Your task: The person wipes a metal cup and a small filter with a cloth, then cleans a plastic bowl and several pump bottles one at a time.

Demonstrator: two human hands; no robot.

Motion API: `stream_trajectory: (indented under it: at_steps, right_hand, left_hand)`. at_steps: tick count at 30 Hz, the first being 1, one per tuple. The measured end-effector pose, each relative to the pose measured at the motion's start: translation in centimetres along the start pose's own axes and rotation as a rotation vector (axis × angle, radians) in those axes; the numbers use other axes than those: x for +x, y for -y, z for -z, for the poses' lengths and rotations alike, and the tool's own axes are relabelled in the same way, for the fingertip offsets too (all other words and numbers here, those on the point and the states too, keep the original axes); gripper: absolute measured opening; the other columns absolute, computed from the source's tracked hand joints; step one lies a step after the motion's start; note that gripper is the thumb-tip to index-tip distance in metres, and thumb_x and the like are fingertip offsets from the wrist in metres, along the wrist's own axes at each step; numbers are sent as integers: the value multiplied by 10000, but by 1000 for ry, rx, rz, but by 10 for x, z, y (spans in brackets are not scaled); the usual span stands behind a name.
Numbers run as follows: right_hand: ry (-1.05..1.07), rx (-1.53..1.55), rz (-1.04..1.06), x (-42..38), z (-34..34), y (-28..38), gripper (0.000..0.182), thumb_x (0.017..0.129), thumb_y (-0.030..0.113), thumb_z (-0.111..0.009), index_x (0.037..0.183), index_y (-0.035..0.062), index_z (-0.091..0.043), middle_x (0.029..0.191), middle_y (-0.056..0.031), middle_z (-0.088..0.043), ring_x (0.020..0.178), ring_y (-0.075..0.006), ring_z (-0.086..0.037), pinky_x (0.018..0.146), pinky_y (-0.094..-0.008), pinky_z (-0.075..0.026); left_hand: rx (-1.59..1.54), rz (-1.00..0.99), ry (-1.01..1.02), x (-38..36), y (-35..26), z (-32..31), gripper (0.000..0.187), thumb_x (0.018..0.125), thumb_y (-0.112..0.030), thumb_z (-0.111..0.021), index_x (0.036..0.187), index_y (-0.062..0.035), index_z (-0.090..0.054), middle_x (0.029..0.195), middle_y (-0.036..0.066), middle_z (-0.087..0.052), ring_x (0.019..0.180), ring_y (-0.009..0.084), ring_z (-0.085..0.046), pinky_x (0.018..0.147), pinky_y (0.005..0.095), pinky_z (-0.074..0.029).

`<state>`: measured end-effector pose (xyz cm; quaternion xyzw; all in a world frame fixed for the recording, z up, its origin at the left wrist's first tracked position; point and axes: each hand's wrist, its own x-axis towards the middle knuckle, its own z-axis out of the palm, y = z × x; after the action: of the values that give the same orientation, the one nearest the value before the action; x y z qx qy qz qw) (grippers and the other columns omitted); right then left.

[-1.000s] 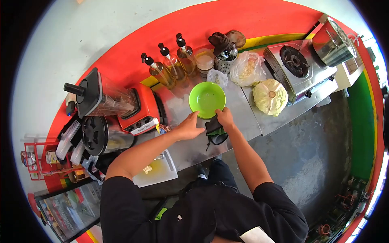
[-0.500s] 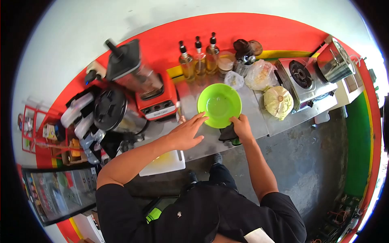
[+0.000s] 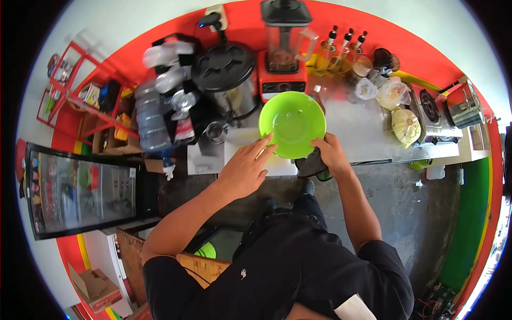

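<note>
A bright green plastic bowl [image 3: 292,125] is tilted toward me over the counter's front, with nothing but a few small specks or glints showing inside. My right hand [image 3: 332,154] grips its right rim, thumb on top. A dark grey cloth [image 3: 310,165] hangs beneath that hand, and a bit of green shows under it. My left hand [image 3: 246,169] touches the bowl's lower left rim with outstretched fingers, its thumb standing apart. Below the bowl lies a white cutting board [image 3: 240,146].
A red-based blender [image 3: 281,80] stands behind the bowl, beside a large steel pot with a black lid [image 3: 224,69]. Pump bottles [image 3: 341,53], a cabbage [image 3: 405,128] and a gas stove [image 3: 431,109] are to the right. A glass-door fridge [image 3: 85,186] stands left.
My view and body have turned left, so the blender now sits behind the bowl. Both hands have carried the bowl left along the counter, over the white board.
</note>
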<state>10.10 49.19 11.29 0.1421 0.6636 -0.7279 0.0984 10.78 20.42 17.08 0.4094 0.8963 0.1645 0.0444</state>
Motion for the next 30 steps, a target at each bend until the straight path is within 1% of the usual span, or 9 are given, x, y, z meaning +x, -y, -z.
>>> stream_trajectory:
  at_steps: [2,7,10,13,17,21,23,25,30]
  right_hand:
    - [30,-10,-40,4,-23,-19,233,940,83,-618,1043,-111,-696,923,-70,-722,811,-131,-648,728,-304,-508]
    - [51,-94,-150,14,-39,-78,253,915,91,-631,1045,-115,-700,894,-83,-721,785,-142,-651,709,-318,-509]
    - [-26,-245,-183,13,-32,-112,268,898,99,-645,1046,-116,-705,885,-99,-725,773,-164,-665,698,-332,-513]
    - [-120,-138,-296,2,-26,-136,280,897,100,-652,1071,-111,-711,928,-144,-741,808,-212,-700,724,-359,-535]
    - [-168,-97,-314,-1,-23,-173,318,903,98,-655,1132,-118,-696,988,-169,-745,865,-222,-708,755,-357,-543]
    - [-156,-33,-321,1,-29,-180,269,954,78,-628,1151,-95,-691,983,-120,-741,860,-189,-707,754,-327,-556]
    - [-127,-29,-306,4,-33,-182,305,943,104,-638,1160,-103,-687,1002,-139,-743,876,-198,-707,775,-337,-550]
    - [-104,-113,-304,15,-35,-187,367,934,133,-647,1211,-108,-667,1046,-155,-743,894,-205,-708,801,-343,-547]
    - [-111,-47,-254,22,-45,-182,422,940,149,-653,1281,-98,-631,1078,-158,-734,924,-214,-707,807,-348,-551]
  left_hand:
    - [-93,97,14,-26,10,-18,698,880,-124,-713,1515,-14,-446,1658,159,-324,1415,378,-472,1157,473,-425]
    - [-114,110,91,-56,38,-76,707,870,-121,-719,1509,-1,-441,1640,195,-346,1418,391,-470,1161,483,-415]
    - [-129,81,184,-47,49,-102,706,871,-127,-719,1503,10,-437,1615,227,-376,1413,393,-480,1160,490,-412]
    - [-165,31,305,-36,58,-124,706,872,-135,-719,1500,15,-435,1595,250,-400,1400,393,-499,1153,495,-418]
    - [-155,-21,469,-23,71,-139,699,879,-152,-719,1503,7,-444,1598,256,-401,1372,399,-533,1135,500,-443]
    - [-93,-44,435,-22,79,-145,699,882,-170,-722,1507,-6,-455,1610,243,-397,1361,406,-545,1129,500,-455]
    - [-93,54,477,-18,75,-128,702,886,-179,-722,1515,-17,-456,1623,222,-391,1367,410,-538,1136,499,-449]
    - [-93,55,466,-19,85,-137,697,888,-180,-719,1516,-24,-458,1626,213,-392,1367,413,-535,1139,497,-446]
    - [-129,52,389,-23,99,-140,657,869,-153,-691,1478,-9,-491,1618,212,-413,1331,412,-569,1117,494,-464]
